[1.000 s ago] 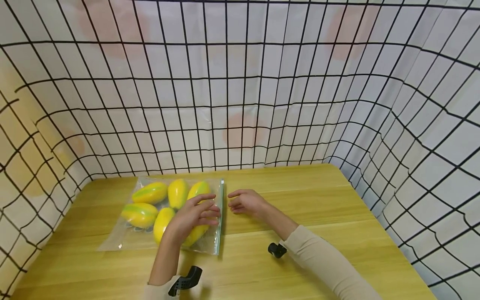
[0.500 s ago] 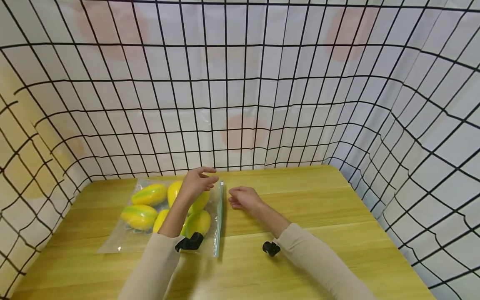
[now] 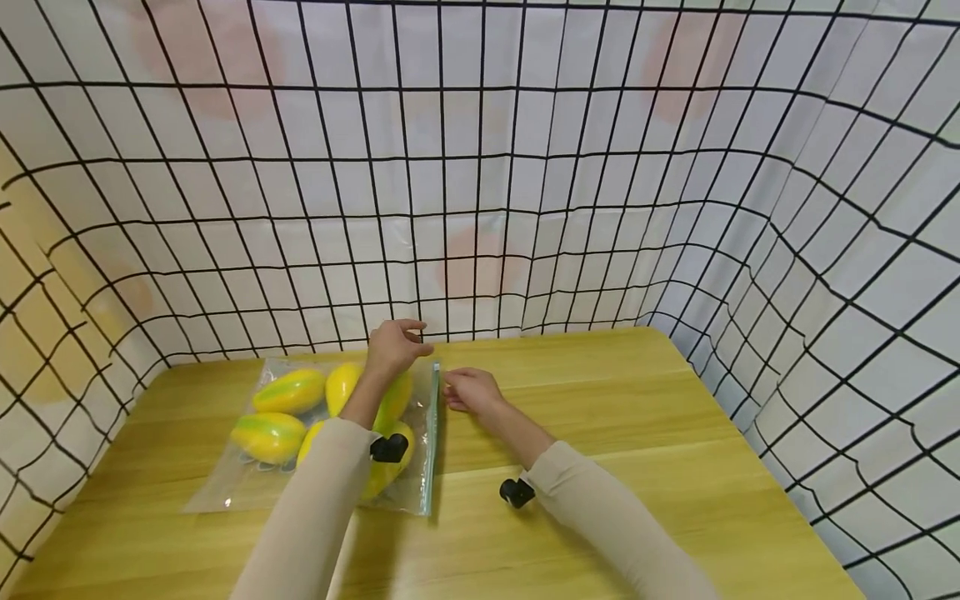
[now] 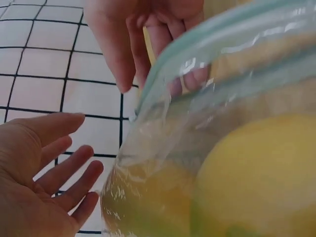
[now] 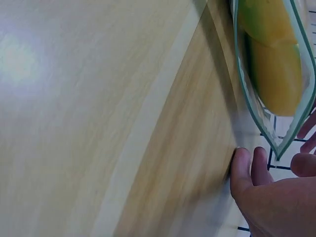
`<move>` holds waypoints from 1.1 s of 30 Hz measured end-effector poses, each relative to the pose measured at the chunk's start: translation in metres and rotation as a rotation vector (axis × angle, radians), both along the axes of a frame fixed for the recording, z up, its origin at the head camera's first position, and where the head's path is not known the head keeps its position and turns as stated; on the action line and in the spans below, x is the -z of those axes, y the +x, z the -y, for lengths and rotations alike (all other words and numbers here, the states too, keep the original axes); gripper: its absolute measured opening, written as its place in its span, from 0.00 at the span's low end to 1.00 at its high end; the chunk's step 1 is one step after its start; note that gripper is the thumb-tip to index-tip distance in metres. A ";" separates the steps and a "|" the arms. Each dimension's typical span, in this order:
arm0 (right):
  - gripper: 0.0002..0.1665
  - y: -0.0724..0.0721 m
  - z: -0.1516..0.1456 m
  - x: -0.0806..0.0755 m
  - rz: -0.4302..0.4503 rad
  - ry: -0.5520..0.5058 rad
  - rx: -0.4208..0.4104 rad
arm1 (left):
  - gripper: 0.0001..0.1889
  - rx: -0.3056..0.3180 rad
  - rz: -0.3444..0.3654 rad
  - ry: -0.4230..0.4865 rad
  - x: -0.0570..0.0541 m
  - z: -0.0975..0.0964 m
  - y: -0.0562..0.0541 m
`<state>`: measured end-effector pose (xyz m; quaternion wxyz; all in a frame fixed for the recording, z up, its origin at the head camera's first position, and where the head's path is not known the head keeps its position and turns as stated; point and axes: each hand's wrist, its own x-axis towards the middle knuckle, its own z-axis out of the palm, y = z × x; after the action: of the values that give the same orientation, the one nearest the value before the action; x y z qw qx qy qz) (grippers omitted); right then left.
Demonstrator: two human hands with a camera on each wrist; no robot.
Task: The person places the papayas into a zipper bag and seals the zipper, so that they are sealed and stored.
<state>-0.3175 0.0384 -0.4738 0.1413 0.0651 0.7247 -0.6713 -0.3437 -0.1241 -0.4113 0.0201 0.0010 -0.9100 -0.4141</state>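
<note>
A clear zip bag (image 3: 437,433) lies on the table with several yellow, green-streaked, mango-shaped fruits (image 3: 267,437) inside. Its zip edge faces right, and the two lips of its mouth (image 5: 247,98) stand apart in the right wrist view. My left hand (image 3: 393,348) is over the bag's far end by the top corner; in the left wrist view its fingers (image 4: 74,170) are spread beside the plastic, holding nothing. My right hand (image 3: 472,392) is just right of the zip edge near that corner. Its fingers (image 5: 242,170) are bent and apart from the thumb, with nothing between them.
A wooden table (image 3: 600,400) bears the bag and extends to the right. Black grid netting (image 3: 480,183) over a pale sheet walls in its back and sides. A black wrist camera (image 3: 389,448) on my left sleeve overlaps a fruit in the head view.
My left hand has moved away from me, from over the near fruits to the bag's far corner. The right hand has shifted slightly left and farther away. The bag lies where it was.
</note>
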 end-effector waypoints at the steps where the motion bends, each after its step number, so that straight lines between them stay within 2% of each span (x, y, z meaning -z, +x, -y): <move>1: 0.22 0.000 0.001 0.001 -0.001 -0.006 0.010 | 0.25 0.006 0.006 -0.017 0.000 0.001 -0.002; 4: 0.22 0.001 0.005 0.003 -0.002 -0.016 0.031 | 0.24 0.029 0.024 -0.076 0.002 0.003 -0.007; 10: 0.23 0.005 0.013 0.005 -0.011 -0.015 0.009 | 0.24 0.057 0.075 -0.159 0.007 0.012 -0.012; 16: 0.22 0.003 0.013 0.004 -0.008 -0.004 0.040 | 0.24 0.096 0.122 -0.148 0.015 0.014 -0.012; 24: 0.21 -0.001 0.014 0.001 0.016 -0.023 0.049 | 0.23 0.178 0.071 -0.178 0.017 0.008 -0.012; 28: 0.21 -0.004 0.015 0.000 0.022 -0.005 0.061 | 0.22 0.186 0.084 -0.163 0.017 0.007 -0.012; 33: 0.20 -0.010 0.018 -0.001 0.018 0.030 0.082 | 0.20 0.165 0.079 -0.135 0.019 0.007 -0.012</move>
<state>-0.3276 0.0199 -0.4725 0.1192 0.1029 0.7300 -0.6650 -0.3555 -0.1312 -0.4302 -0.0499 -0.0592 -0.9329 -0.3518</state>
